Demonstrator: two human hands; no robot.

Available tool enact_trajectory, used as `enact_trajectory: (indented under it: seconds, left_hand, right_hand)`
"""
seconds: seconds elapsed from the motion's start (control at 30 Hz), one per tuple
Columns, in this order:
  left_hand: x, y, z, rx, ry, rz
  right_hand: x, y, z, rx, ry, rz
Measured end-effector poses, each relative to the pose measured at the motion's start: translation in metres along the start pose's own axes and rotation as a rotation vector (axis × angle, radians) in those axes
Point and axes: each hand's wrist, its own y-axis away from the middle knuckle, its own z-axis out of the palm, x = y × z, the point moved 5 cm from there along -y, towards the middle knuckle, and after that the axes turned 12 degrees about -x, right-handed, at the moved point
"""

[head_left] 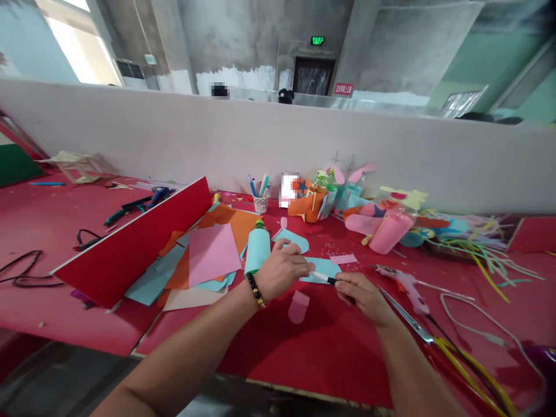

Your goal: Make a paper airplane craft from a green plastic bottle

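Between my two hands is a slim white marker [322,277] with a black end. My left hand [282,269], a dark beaded bracelet at its wrist, is closed with its fingertips at the white end. At the black end, the thumb and fingers of my right hand [359,292] pinch the marker. Beneath it lies a light blue paper piece [324,266]. A bottle wrapped in light blue paper [258,250] stands just behind my left wrist. Nearer to me is a small pink paper piece with a rounded end [297,310].
Coloured paper sheets [212,249] lie left, beside a raised red board [143,249]. To the right are a pink glue gun [403,284] and large scissors [417,327]. Behind are a pen cup [260,202], paper-covered bottles and a pink-wrapped bottle [391,231]. A white partition [174,136] bounds the table.
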Motion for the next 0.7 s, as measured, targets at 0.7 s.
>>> enact_trajectory:
  seconds: [0.7]
  left_hand:
    - [0.003,0.002,0.007,-0.001,0.036,0.049]
  right_hand:
    - [-0.018,0.008,0.001,0.071,0.499,-0.047]
